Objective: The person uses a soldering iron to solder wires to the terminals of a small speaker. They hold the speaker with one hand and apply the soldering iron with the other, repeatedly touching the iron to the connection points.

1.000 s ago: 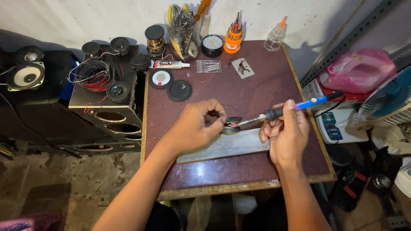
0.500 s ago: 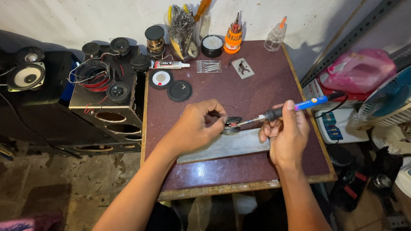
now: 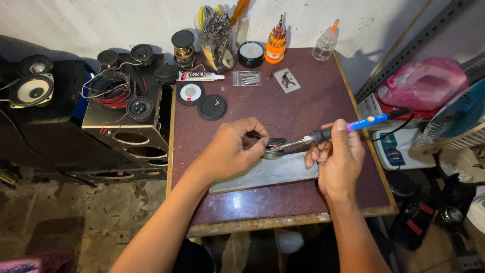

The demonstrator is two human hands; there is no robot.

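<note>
Holding a small round speaker in the left hand, fingers curled and pinching its rim, keeping it on the upper edge of a grey metal plate lying across the middle of the dark red table. Gripping a soldering iron in the right hand, fingers wrapped tight around the black part of its blue handle, metal tip touching the speaker. Trailing a black cord off the right table edge from the handle end.

Standing along the far edge: a jar of tools, a round black tin, an orange screwdriver set, a clear squeeze bottle. Lying nearer: a glue tube, two black discs, a small clear bag. Sitting left of the table: a black speaker cabinet carrying loose speaker cones and red wire.
</note>
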